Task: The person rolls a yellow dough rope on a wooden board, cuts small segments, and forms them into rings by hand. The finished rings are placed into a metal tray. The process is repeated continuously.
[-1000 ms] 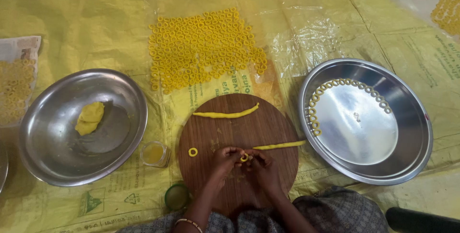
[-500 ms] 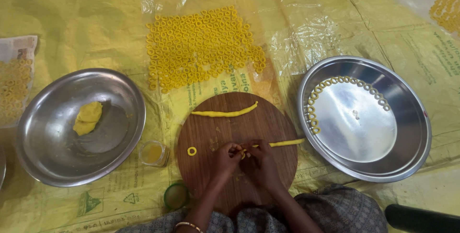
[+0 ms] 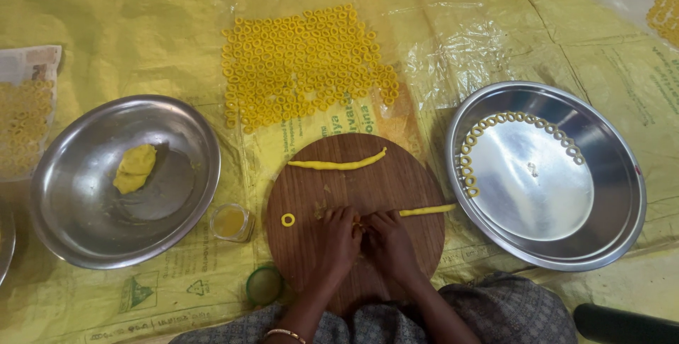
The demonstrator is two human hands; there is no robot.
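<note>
Round wooden board, near edge of the yellow sheet: left hand and right hand meet at its middle, fingers pinched narrow on the end of a thin yellow dough rope running toward the board's right edge. Also on board: one dough ring at left, second dough rope toward far edge. Steel plate with rings, right; steel bowl with dough lump, left.

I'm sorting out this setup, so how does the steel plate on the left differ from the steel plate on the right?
The left plate holds one lump of yellow dough; the right plate holds small dough rings lined along its inner edge. The left plate's bottom looks dull and smeared, while the right plate's bottom is shiny. Both are round steel plates flanking the wooden board.
</note>
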